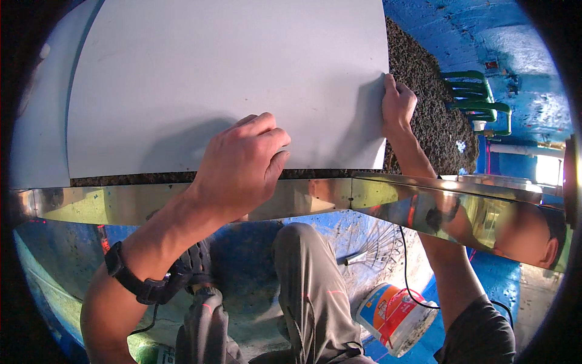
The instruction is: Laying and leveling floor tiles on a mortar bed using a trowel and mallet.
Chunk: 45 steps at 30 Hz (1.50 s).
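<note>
A large white flat panel (230, 73) lies over a bed of dark, bumpy, granular material (427, 91). My right hand (398, 106) grips the panel's right edge, thumb uppermost and the other fingers mostly hidden. Over the panel's near part, my left hand (245, 158) is closed with its fingers curled in and the thumb against them. Whatever those fingers hold, if anything, is hidden. A shadow falls on the panel beside each hand. Along the near side runs a shiny metal rail (291, 200), passing under my left wrist and in front of my right forearm.
Another pale panel (39, 115) adjoins at the left. Green pipes (485, 103) stand by the blue wall (515, 42). Below the rail are a wire fan rake head (371, 252), a white bucket (397, 318) with a coloured label and a black cable (405, 267). My knees are close to the rail.
</note>
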Motion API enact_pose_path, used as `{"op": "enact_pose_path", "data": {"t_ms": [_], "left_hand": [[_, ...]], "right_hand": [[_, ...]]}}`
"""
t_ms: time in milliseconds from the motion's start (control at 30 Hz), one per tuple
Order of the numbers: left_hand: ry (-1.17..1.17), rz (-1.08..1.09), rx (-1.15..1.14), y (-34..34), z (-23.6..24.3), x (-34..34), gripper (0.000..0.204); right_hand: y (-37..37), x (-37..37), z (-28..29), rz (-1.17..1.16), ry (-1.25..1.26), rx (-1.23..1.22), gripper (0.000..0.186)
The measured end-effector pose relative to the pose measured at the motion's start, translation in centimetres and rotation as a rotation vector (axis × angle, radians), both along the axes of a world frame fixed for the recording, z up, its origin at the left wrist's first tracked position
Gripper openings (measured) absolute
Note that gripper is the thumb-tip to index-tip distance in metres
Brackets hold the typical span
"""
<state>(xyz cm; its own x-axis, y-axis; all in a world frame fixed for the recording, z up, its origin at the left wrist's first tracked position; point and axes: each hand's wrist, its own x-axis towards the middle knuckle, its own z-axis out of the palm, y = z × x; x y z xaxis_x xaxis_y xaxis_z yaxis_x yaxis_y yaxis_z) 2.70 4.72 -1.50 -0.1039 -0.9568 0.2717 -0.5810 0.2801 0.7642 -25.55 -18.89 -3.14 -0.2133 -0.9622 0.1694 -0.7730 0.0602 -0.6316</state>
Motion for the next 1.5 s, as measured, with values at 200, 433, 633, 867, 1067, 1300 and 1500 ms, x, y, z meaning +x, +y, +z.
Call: {"op": "enact_pose_path", "data": {"t_ms": [200,433,633,867,1067,1300,1500], "left_hand": [[-0.004,-0.002,0.010,0.0,0.0,0.0,0.009],[0.023,0.009,0.014,0.1,0.0,-0.1,0.015],[0.001,0.031,-0.004,0.0,-0.1,-0.4,0.014],[-0.006,0.043,-0.005,0.1,0.0,-0.5,0.014],[0.007,0.052,-0.020,0.2,-0.1,-0.6,0.014],[-0.005,0.039,0.017,0.2,-0.1,-0.5,0.009],[-0.013,0.027,0.024,0.3,0.0,-0.4,0.008]], "right_hand": [[0.0,0.1,0.1,-0.012,-0.007,0.002,0.046],[0.2,0.1,0.0,0.000,-0.035,-0.018,0.046],[-0.3,-0.3,-0.2,0.028,0.029,-0.072,0.046],[0.4,0.1,0.4,0.036,0.033,-0.029,0.048],[-0.2,-0.3,-0.1,-0.006,0.068,-0.042,0.048],[-0.4,-0.7,-0.5,0.007,0.020,-0.025,0.049],[-0.6,-0.9,-0.6,0.016,0.069,-0.043,0.049]]}}
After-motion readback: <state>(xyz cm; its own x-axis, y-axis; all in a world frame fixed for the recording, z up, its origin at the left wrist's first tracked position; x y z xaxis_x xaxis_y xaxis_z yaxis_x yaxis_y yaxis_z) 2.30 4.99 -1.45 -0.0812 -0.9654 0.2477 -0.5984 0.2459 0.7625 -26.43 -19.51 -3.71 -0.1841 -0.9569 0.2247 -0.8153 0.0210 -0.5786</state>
